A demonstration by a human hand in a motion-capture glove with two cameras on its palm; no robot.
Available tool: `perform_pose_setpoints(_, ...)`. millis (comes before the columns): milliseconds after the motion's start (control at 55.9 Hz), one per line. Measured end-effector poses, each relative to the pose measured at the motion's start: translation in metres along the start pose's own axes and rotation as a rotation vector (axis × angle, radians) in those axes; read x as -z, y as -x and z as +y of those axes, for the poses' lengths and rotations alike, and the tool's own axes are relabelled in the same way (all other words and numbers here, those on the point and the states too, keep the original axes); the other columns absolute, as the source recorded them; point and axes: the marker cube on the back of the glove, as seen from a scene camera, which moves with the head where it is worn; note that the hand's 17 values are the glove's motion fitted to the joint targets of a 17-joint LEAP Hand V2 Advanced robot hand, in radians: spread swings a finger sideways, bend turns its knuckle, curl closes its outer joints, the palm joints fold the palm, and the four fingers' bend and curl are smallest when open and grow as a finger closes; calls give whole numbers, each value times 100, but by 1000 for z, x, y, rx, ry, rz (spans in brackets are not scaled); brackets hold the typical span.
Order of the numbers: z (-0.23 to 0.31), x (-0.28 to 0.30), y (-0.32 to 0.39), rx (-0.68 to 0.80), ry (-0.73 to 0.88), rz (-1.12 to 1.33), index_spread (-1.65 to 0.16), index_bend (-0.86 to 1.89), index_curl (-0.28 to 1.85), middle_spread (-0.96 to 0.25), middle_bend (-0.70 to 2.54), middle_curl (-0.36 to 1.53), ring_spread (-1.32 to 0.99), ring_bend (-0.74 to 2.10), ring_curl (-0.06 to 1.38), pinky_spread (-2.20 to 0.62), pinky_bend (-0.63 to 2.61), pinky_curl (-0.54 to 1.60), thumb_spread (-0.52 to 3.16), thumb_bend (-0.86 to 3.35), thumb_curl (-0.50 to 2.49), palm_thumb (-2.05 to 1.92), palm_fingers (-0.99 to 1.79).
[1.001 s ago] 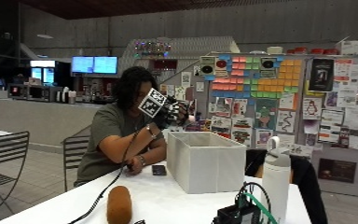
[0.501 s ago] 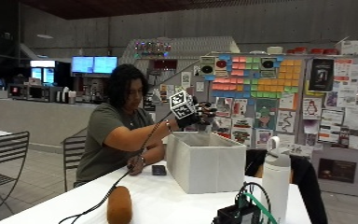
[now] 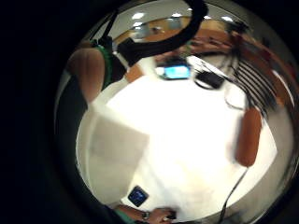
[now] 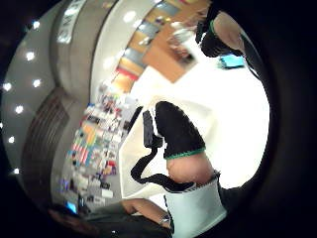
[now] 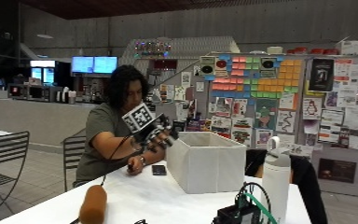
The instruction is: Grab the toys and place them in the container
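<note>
Scene: A person sits at the far side of a white, smooth-topped desk (image 5: 148, 196), working beside a single container.
Container: One white rectangular box (image 5: 207, 161), soft-sided and fabric-like with an open top, stands on the desk about midway along it; the palm views show its pale inner walls.
Toy: One brown, cylinder-shaped plush-looking toy (image 5: 92, 204) with rounded ends lies on the desk near its front left corner, well apart from the container; the little-finger-side palm view shows the same toy (image 3: 248, 136) lying lengthwise on the white surface.
Hands, right: The gloved right hand (image 5: 159, 135) is raised in the air just beside the container's left wall, near its rim; its fingers look loosely curled, and whether they have hold of anything cannot be told.
Hands, left: The bare left hand (image 5: 134, 165) rests on the desk near the far edge.
Other items: One small dark flat device (image 5: 159, 170) lies on the desk just beside the container; one tall white bottle (image 5: 276, 179) with a loop handle stands toward the front right.
</note>
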Motion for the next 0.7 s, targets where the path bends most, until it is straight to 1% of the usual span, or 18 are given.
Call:
perform_pose_setpoints(36, -17, 1, -36, -128, 13, 54, -48, 22, 73, -18, 32, 54, -22, 70, 36, -4, 76, 34, 129, -2, 38, -2, 41)
perform_pose_setpoints(72, -33, -2, -71, -180, 10, 105, -47, 22, 72, -18, 33, 54, -23, 71, 37, -4, 76, 34, 132, -1, 38, -2, 41)
perform_pose_setpoints(125, -40, -24, -118, -322, -117, 218, -45, 18, 71, -17, 32, 53, -23, 72, 38, -5, 77, 34, 136, -1, 37, 0, 38)
perform_pose_setpoints(143, -35, -33, -132, -376, -115, 258, -44, 15, 70, -16, 31, 53, -23, 71, 38, -6, 79, 35, 137, -1, 36, 0, 34)
perform_pose_setpoints(161, -29, -40, -144, -424, -85, 292, -43, 12, 69, -15, 28, 53, -22, 69, 38, -6, 84, 37, 138, -1, 36, 0, 26)
perform_pose_setpoints(215, -17, -56, -171, -540, 51, 367, -40, 9, 66, -12, 28, 53, -21, 68, 39, -6, 90, 39, 137, -1, 35, -1, 16)
perform_pose_setpoints(268, -19, -68, -190, -617, 166, 411, -35, 1, 60, -7, 23, 52, -17, 62, 38, -6, 102, 42, 131, -4, 34, -4, -8)
perform_pose_setpoints(286, -21, -72, -196, -630, 189, 420, -33, 0, 58, -6, 24, 51, -15, 61, 38, -6, 103, 42, 129, -4, 34, -4, -10)
perform_pose_setpoints(340, -23, -84, -212, -636, 199, 451, -29, -1, 50, -3, 22, 50, -13, 58, 35, -6, 107, 42, 125, -5, 33, -5, -15)
perform_pose_setpoints(393, -20, -94, -221, -607, 146, 511, -27, 1, 44, -1, 23, 49, -12, 60, 35, -6, 108, 42, 122, -4, 33, -4, -12)
perform_pose_setpoints(501, -14, -101, -223, -539, 58, 564, -25, 10, 40, -3, 31, 50, -13, 63, 35, -10, 100, 39, 125, -2, 32, -2, -1)
perform_pose_setpoints(518, -14, -102, -223, -533, 51, 565, -26, 12, 40, -3, 32, 50, -14, 65, 36, -11, 99, 39, 126, -2, 31, -2, 4)
perform_pose_setpoints(697, -12, -104, -220, -498, 23, 566, -31, 30, 43, -9, 30, 49, -21, 66, 36, -17, 87, 34, 142, 0, 28, -1, 22)
